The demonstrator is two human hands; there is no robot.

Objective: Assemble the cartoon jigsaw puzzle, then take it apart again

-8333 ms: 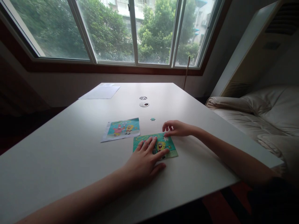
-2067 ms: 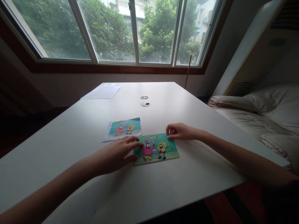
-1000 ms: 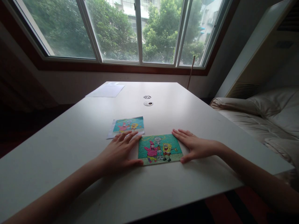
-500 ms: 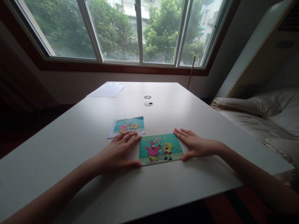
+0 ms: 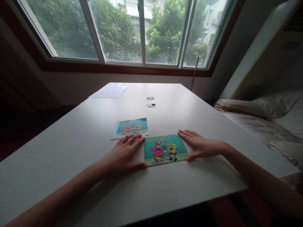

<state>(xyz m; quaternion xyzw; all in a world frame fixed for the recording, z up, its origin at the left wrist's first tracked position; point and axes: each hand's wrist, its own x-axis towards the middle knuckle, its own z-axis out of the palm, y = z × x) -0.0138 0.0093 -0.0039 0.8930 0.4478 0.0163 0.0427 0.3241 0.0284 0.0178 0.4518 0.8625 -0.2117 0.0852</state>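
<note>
A jigsaw puzzle (image 5: pixel 167 149) lies flat on the white table, its pieces joined into one rectangle with a cartoon sponge, a pink starfish and a third figure on teal. Along its left edge rests my left hand (image 5: pixel 124 153), fingers stretched out and thumb spread, the thumb tip touching the lower left corner. My right hand (image 5: pixel 199 145) lies along the right edge the same way, with fingertips at the upper corner and thumb at the lower one. Just beyond my left fingers is a printed picture sheet (image 5: pixel 132 126) with the same scene, its near edge close to my fingertips.
The white table (image 5: pixel 99 195) stretches toward the window. White papers (image 5: pixel 109 91) lie at its far left. Two round cable holes (image 5: pixel 151 104) sit in the far middle. A cream leather sofa (image 5: pixel 255 123) stands on the right, and a thin stick (image 5: pixel 194 74) leans by the window.
The puzzle has shifted slightly to the right and away from me, with both hands moving along at its edges. The view itself has barely moved.
</note>
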